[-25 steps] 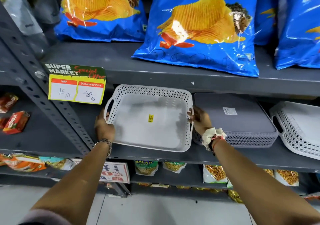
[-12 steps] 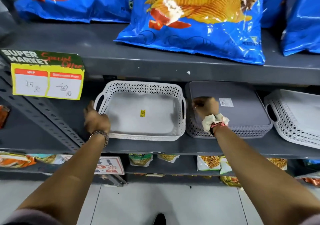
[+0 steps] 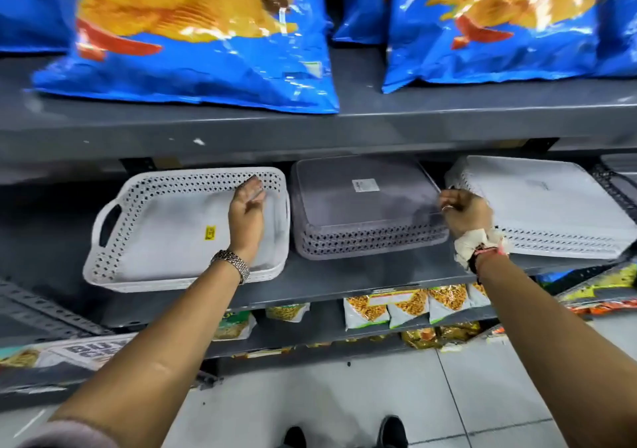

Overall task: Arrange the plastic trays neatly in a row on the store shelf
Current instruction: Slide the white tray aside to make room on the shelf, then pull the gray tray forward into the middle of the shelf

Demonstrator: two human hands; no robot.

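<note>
A white perforated tray [image 3: 162, 230] with a yellow sticker lies upright at the left of the middle shelf [image 3: 331, 280]. My left hand [image 3: 246, 213] rests flat inside it near its right wall, fingers stretched out and holding nothing. Beside it sits a stack of grey trays [image 3: 362, 210], upside down. My right hand [image 3: 465, 213] is curled around the grey stack's right end, in the gap before a stack of white trays [image 3: 555, 206], also upside down and skewed at an angle.
Large blue chip bags [image 3: 193, 34] overhang the upper shelf [image 3: 310, 130] just above the trays. Small snack packets [image 3: 406, 306] fill the lower shelf. A slotted metal upright [image 3: 44, 313] runs at the left. My shoes [image 3: 393, 430] stand on the tiled floor.
My left hand left the white tray's outer left handle and now lies inside it at the right. My right hand moved from the grey stack's left end to its right end.
</note>
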